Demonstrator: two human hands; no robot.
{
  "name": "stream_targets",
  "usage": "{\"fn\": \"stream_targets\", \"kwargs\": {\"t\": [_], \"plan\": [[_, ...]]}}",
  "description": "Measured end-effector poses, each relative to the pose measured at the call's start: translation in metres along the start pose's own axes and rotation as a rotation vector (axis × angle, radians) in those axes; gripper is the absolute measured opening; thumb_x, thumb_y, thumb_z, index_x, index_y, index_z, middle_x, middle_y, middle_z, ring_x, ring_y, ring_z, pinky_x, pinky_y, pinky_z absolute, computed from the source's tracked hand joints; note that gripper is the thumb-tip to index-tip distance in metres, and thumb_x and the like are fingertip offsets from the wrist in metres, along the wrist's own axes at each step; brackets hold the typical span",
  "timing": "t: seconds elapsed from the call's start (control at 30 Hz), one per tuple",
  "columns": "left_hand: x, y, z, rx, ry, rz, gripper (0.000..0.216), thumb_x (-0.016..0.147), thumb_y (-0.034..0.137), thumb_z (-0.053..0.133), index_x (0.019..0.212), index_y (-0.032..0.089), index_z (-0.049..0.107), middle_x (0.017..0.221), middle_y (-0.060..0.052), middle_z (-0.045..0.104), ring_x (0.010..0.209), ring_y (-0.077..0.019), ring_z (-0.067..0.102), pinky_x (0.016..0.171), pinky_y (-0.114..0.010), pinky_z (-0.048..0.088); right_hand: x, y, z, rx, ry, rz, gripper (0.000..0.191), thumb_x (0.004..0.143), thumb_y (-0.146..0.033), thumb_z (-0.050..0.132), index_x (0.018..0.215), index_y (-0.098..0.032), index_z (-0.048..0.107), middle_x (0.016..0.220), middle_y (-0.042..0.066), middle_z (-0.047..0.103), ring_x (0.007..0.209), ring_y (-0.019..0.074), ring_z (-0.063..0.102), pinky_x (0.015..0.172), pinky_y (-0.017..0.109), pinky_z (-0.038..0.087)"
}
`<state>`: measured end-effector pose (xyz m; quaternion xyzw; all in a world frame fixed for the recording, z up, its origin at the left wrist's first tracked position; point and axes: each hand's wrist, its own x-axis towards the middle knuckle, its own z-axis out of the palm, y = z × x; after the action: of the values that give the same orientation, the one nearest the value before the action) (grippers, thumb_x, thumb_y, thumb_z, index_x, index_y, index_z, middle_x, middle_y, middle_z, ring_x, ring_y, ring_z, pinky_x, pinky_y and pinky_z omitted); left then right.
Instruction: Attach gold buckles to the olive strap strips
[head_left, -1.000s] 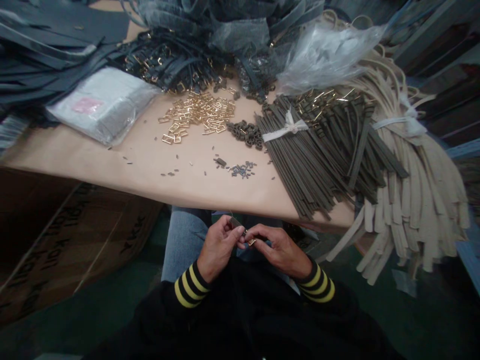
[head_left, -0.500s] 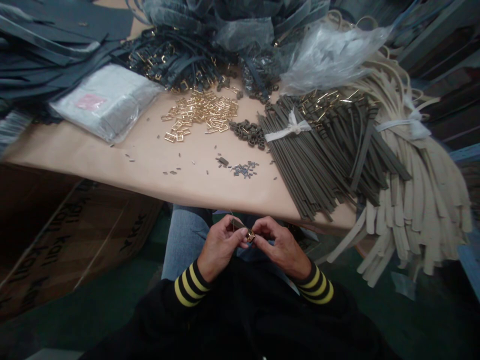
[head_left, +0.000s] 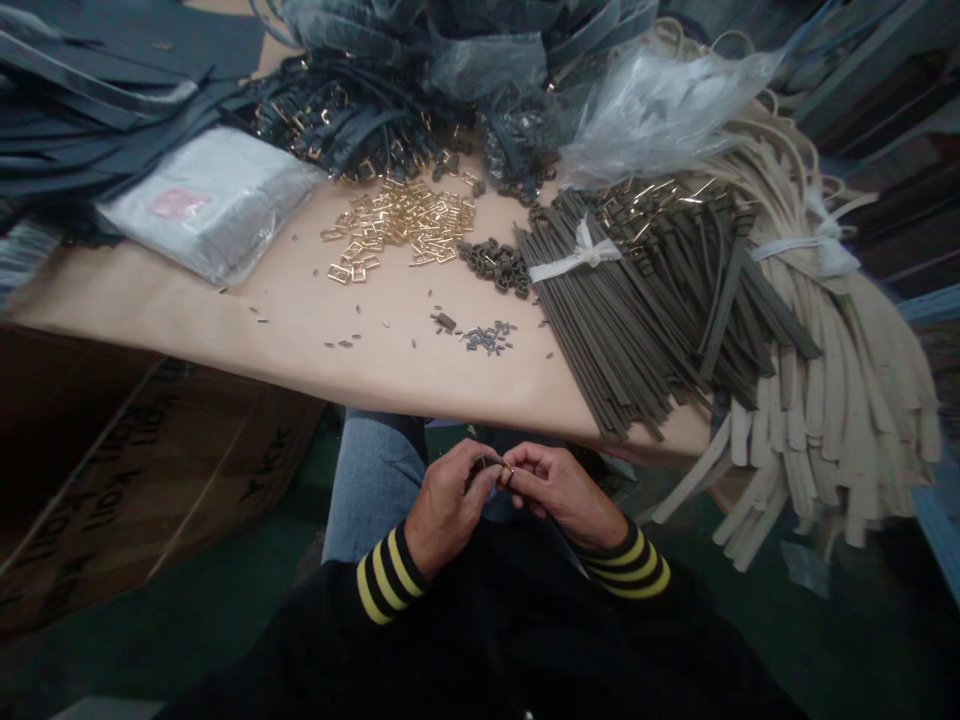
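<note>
My left hand (head_left: 450, 500) and my right hand (head_left: 559, 490) meet over my lap, just below the table's front edge. Both pinch a thin dark strap with a small gold buckle (head_left: 501, 468) between the fingertips. The strap's end bends over between the two hands. On the table above lie a heap of gold buckles (head_left: 397, 225), a small pile of dark loops (head_left: 499, 265) and a tied bundle of olive straps (head_left: 637, 300).
Tiny metal pins (head_left: 484, 338) are scattered near the table's (head_left: 225, 330) front edge. A grey plastic packet (head_left: 210, 205) lies at the left. Cream straps (head_left: 840, 370) hang off the right. Dark buckled straps (head_left: 352, 120) and plastic bags fill the back. A cardboard box (head_left: 127, 470) stands below left.
The two hands have drawn closer together and the strap end has bent over at the buckle. The hands sit slightly lower and nearer my body.
</note>
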<state>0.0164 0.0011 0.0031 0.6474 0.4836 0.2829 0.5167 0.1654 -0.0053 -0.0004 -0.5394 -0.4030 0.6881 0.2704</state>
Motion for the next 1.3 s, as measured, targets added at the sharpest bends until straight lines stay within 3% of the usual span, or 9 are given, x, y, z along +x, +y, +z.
{"fn": "stream_targets", "kwargs": {"t": [0.1, 0.2, 0.37, 0.57, 0.8, 0.97, 1.3], "plan": [[-0.002, 0.005, -0.006, -0.021, -0.083, 0.066, 0.021, 0.082, 0.019, 0.038, 0.094, 0.015, 0.055, 0.072, -0.002, 0.053, 0.063, -0.011, 0.051, 0.064, -0.025, 0.043, -0.001, -0.005, -0.002, 0.043, 0.033, -0.023, 0.02, 0.066, -0.032, 0.059, 0.069, -0.014, 0.049, 0.052, -0.006, 0.046, 0.039, 0.002, 0.035, 0.035, 0.015, 0.021], [-0.001, 0.008, -0.015, -0.22, -0.213, 0.027, 0.028, 0.083, 0.021, 0.035, 0.105, 0.014, 0.051, 0.075, -0.002, 0.051, 0.06, -0.0094, 0.051, 0.061, -0.025, 0.045, -0.002, -0.008, -0.005, 0.085, 0.0, 0.002, 0.019, 0.067, -0.031, 0.059, 0.068, -0.014, 0.049, 0.054, -0.005, 0.049, 0.039, 0.0014, 0.032, 0.035, 0.015, 0.019], [0.003, 0.004, -0.025, -0.558, -0.366, -0.17, 0.023, 0.075, 0.031, 0.053, 0.085, 0.012, 0.058, 0.062, 0.001, 0.051, 0.05, -0.008, 0.051, 0.05, -0.023, 0.045, -0.004, -0.009, -0.004, 0.079, -0.129, 0.037, 0.02, 0.066, -0.03, 0.06, 0.069, -0.013, 0.051, 0.053, -0.004, 0.051, 0.039, 0.0016, 0.031, 0.037, 0.016, 0.019], [0.004, -0.003, -0.03, -0.645, -0.406, -0.298, 0.021, 0.066, 0.033, 0.063, 0.066, 0.011, 0.06, 0.063, 0.0, 0.054, 0.048, -0.0071, 0.051, 0.048, -0.021, 0.043, -0.004, -0.004, 0.0, 0.003, -0.184, 0.003, 0.014, 0.067, -0.025, 0.058, 0.068, -0.013, 0.052, 0.052, -0.005, 0.05, 0.043, 0.0034, 0.036, 0.041, 0.016, 0.024], [0.001, 0.002, -0.032, -0.616, -0.385, -0.442, 0.019, 0.061, 0.029, 0.066, 0.064, 0.012, 0.059, 0.065, 0.0, 0.056, 0.059, -0.0095, 0.053, 0.056, -0.024, 0.047, 0.0, 0.004, 0.004, -0.059, -0.176, -0.001, 0.011, 0.065, -0.023, 0.055, 0.067, -0.014, 0.051, 0.052, -0.004, 0.049, 0.046, 0.0055, 0.038, 0.045, 0.018, 0.026], [0.0, 0.006, -0.027, -0.517, -0.33, -0.428, 0.014, 0.063, 0.024, 0.064, 0.063, 0.011, 0.057, 0.056, 0.001, 0.058, 0.053, -0.008, 0.053, 0.056, -0.022, 0.044, 0.001, 0.003, 0.005, -0.103, -0.149, -0.009, 0.014, 0.064, -0.026, 0.056, 0.066, -0.013, 0.05, 0.054, -0.004, 0.048, 0.048, 0.006, 0.039, 0.046, 0.018, 0.028], [-0.002, -0.004, -0.015, -0.566, -0.161, -0.448, 0.021, 0.063, 0.021, 0.063, 0.064, 0.014, 0.044, 0.051, 0.004, 0.058, 0.048, -0.0074, 0.056, 0.051, -0.02, 0.044, 0.001, 0.002, 0.002, -0.177, -0.125, -0.053, 0.018, 0.069, -0.03, 0.058, 0.069, -0.013, 0.054, 0.057, -0.002, 0.054, 0.051, 0.0077, 0.046, 0.049, 0.019, 0.034]]}}
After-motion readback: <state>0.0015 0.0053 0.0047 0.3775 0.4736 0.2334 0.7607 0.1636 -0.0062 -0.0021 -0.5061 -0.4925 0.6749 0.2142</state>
